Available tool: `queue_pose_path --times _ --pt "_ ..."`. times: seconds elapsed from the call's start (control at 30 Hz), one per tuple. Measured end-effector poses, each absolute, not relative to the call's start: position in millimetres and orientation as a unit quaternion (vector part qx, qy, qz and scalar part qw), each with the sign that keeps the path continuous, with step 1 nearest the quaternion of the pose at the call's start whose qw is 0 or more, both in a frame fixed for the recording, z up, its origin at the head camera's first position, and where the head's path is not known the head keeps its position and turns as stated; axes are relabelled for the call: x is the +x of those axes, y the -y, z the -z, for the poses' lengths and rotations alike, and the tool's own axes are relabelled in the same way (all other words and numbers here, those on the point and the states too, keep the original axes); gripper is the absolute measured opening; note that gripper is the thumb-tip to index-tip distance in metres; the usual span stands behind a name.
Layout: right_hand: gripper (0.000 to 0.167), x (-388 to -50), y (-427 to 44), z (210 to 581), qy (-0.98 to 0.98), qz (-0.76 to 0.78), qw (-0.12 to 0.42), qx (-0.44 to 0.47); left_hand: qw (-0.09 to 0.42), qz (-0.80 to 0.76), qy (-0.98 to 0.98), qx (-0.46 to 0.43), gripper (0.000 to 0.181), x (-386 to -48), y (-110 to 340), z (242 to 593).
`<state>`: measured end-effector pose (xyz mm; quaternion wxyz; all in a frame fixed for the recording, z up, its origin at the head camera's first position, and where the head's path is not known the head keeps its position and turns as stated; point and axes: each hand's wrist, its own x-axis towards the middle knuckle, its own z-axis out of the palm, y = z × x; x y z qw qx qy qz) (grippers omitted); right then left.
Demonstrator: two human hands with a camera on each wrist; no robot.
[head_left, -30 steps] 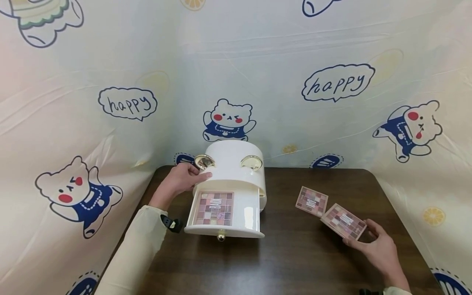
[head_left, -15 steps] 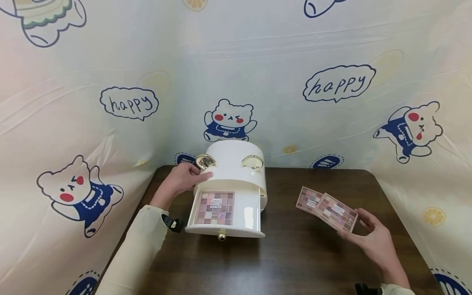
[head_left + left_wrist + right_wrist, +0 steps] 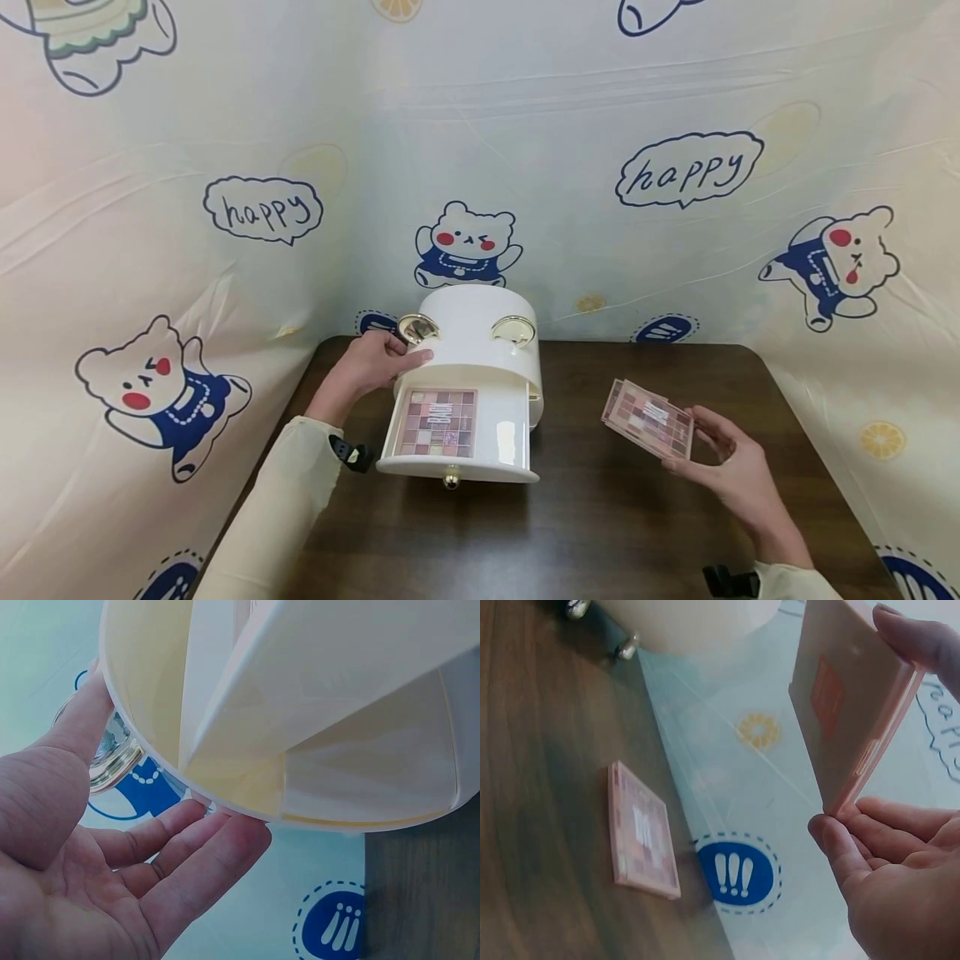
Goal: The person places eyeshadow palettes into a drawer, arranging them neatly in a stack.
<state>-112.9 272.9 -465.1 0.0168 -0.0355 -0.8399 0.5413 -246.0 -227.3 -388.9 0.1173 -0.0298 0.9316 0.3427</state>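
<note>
My left hand [image 3: 369,364] grips the upper left side of a white rounded box [image 3: 480,333], thumb on its front and fingers round the edge, as the left wrist view [image 3: 120,862] shows. Its drawer [image 3: 501,429] stands pulled out with a pink palette [image 3: 438,423] lying in the left part. My right hand [image 3: 738,475] pinches a second palette [image 3: 654,419] by its edges, raised and tilted. In the right wrist view this palette [image 3: 847,697] shows its plain back; apart from it, a third palette [image 3: 641,832] lies on the table, mostly hidden from the head view.
A dark wooden table [image 3: 585,533] carries the box. Printed cloth [image 3: 570,208] with bears and lettering rises behind the table and at both sides. A round gold knob [image 3: 451,479] sticks out from the drawer front, and two gold rings [image 3: 513,331] sit on the box's upper front.
My right hand has moved left with its palette, which now overlaps most of the one on the table in the head view. My left hand, the box and the drawer have stayed put.
</note>
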Motion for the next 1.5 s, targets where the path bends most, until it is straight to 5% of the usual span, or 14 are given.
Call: queue_pose_path --times 0.6,1.5 --pt "0.077 -130.8 -224.7 436.2 0.829 -0.553 0.008 0.083 0.122 -0.340 -0.932 -0.036 0.073 -246.1 227.8 390.3" --pt "0.083 -148.0 -146.9 407.0 0.800 -0.567 -0.012 0.197 0.121 -0.349 -0.929 -0.026 0.069 -245.8 227.6 389.2"
